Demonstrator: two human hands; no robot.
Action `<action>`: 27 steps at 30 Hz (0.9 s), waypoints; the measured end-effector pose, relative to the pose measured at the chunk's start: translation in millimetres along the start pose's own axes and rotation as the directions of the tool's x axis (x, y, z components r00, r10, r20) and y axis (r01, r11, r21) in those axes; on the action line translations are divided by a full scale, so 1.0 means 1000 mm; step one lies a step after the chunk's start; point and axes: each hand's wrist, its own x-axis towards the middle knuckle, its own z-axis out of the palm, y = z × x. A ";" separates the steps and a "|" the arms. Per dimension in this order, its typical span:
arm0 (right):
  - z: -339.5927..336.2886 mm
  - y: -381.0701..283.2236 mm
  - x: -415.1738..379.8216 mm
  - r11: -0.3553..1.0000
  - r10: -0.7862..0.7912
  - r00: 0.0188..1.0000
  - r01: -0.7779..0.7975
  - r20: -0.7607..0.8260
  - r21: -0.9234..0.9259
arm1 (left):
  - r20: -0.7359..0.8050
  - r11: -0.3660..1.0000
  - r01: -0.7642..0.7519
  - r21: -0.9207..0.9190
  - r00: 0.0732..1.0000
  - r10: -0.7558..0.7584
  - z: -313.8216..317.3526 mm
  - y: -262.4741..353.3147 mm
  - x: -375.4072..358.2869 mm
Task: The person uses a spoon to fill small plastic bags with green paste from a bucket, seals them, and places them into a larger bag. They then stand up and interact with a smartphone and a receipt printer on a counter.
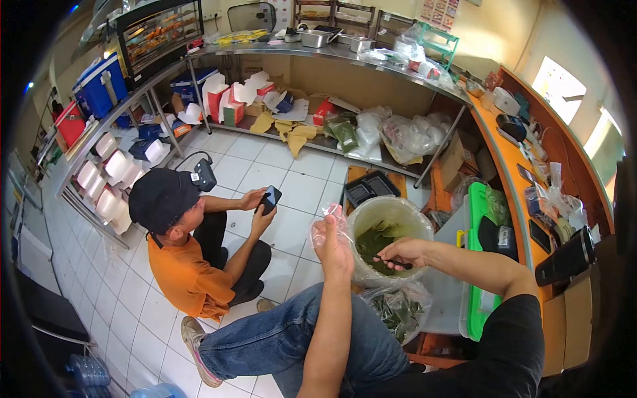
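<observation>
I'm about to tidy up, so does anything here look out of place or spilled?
Yes: ragged cardboard lies jumbled on the low shelf, partly overhanging its edge, beside open red-and-white boxes. It looks dumped, not stacked. No spill stands out.

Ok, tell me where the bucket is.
In the head view, the bucket stands right of centre, between your left hand and the green lid.

black short sleeve (514, 325), blue jeans (275, 335), seemingly beige, pink-edged sneaker (195, 341)
</observation>
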 end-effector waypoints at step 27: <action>-0.008 0.057 -0.100 0.898 -0.249 0.950 0.299 -0.188 0.323 | 0.090 0.996 -0.019 0.087 0.996 0.011 0.008 0.011 -0.009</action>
